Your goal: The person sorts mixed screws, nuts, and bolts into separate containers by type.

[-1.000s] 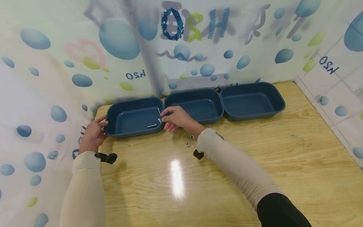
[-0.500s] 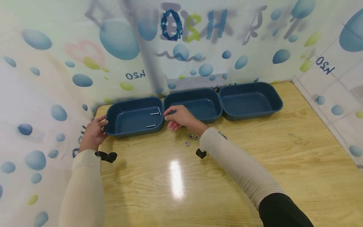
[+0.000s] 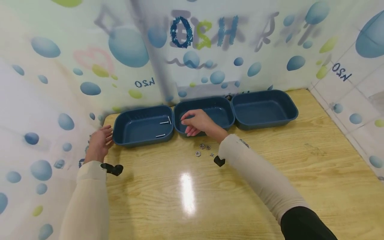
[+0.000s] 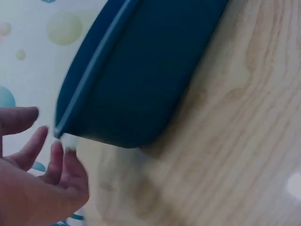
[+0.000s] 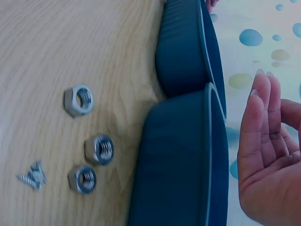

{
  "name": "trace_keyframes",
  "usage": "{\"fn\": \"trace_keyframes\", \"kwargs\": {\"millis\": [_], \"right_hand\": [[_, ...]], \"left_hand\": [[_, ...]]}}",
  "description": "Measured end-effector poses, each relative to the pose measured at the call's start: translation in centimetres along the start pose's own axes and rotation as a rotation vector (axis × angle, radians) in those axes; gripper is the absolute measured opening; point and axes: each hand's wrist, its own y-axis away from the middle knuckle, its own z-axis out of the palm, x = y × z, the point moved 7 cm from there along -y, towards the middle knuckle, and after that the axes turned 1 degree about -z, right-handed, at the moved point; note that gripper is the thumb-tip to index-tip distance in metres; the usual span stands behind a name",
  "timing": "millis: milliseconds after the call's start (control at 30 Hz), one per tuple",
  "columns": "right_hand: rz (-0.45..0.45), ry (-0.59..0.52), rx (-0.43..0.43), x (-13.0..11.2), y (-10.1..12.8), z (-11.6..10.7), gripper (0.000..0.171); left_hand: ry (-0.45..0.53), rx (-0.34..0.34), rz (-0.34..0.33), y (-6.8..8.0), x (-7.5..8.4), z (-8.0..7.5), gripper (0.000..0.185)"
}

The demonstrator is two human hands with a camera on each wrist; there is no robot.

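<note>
Nuts (image 3: 202,148) lie on the desk (image 3: 240,186) beside your empty, relaxed right hand (image 3: 196,122); pinch one at a time. Your left hand (image 3: 99,143) is open.

- The room is bright and evenly lit, with light falling from overhead.
- A white patch of glare sits on the varnished table (image 3: 187,186).
- Soft shadows lie under the arms and along the near walls of the blue bins (image 3: 144,125).
- In the head view the printed curtain (image 3: 192,40) behind is smeared, its letters soft, and straight lines bow toward the edges.
- The left wrist view is blurred throughout, the left hand (image 4: 33,174) smudged at the fingertips.
- The right wrist view is sharper: the nuts (image 5: 78,100) look crisp, the right hand (image 5: 268,155) slightly soft.
</note>
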Motion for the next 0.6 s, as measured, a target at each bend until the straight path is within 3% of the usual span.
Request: {"fn": "trace_keyframes", "kwargs": {"millis": [200,300,400,500,600], "right_hand": [[-0.005,0.023,0.017,0.0,0.9,-1.9,0.028],[0.000,0.038,0.031,0.0,1.6,-2.9,0.025],[0.004,0.049,0.038,0.1,2.2,-3.8,0.027],[0.003,0.058,0.035,0.2,2.8,-4.4,0.033],[0.007,0.059,0.034,0.4,3.4,-4.9,0.037]], "left_hand": [[0.166,0.194,0.149,1.6,3.2,-0.9,0.009],[0.176,0.218,0.221,2.6,4.7,-0.2,0.008],[0.119,0.201,0.276,3.5,5.8,1.3,0.009],[0.013,0.159,0.289,4.2,6.3,3.1,0.012],[-0.057,0.067,0.286,4.6,6.4,5.5,0.023]]}}
